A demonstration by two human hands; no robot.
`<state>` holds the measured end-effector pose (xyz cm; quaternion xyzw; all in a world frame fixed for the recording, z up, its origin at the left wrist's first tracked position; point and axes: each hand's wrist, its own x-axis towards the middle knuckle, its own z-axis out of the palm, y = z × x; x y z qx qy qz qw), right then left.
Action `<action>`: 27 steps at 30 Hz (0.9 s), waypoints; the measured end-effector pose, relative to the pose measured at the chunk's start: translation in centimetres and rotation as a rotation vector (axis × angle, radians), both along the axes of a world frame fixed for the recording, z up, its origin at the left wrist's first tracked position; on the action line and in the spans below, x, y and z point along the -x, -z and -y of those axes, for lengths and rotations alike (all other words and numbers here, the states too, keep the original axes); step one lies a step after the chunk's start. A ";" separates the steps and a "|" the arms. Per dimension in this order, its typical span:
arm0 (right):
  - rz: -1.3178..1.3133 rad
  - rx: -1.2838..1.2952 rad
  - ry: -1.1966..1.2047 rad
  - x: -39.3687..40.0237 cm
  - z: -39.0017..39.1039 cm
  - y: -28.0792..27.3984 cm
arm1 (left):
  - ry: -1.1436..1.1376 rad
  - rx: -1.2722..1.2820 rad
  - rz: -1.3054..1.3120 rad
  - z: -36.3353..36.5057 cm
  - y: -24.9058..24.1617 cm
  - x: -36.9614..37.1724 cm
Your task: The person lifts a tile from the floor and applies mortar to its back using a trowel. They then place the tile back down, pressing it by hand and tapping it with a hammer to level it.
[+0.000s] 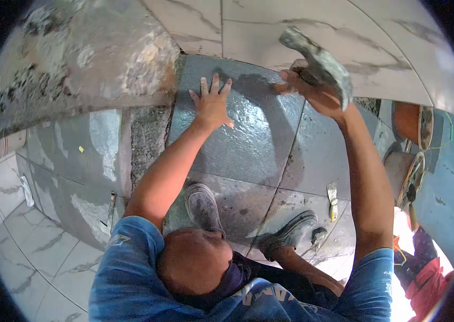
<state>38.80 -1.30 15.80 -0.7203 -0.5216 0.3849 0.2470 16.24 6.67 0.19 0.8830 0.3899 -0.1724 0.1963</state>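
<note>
My left hand point(213, 106) lies flat with its fingers spread on a dark grey floor tile point(251, 147) that looks wet and shiny. Above the tile's right side, my right hand point(320, 96) is closed around a hammer point(320, 58) crusted with grey mortar. The hammer is raised off the tile, and its grip is partly hidden by my fingers. A shadow of my right arm and the hammer falls across the tile.
A putty knife point(333, 203) with a yellow handle lies right of my shoes. Buckets point(403, 170) stand at the right. A metal tool point(111, 209) lies at left. Marbled wall tiles point(270, 37) border the far edge, and a rough mortar strip point(149, 134) runs left of the tile.
</note>
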 end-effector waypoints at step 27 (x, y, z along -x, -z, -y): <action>-0.182 -0.234 -0.025 12.6 -2.5 -1.9 | -0.032 -0.015 0.249 16.5 0.1 23.3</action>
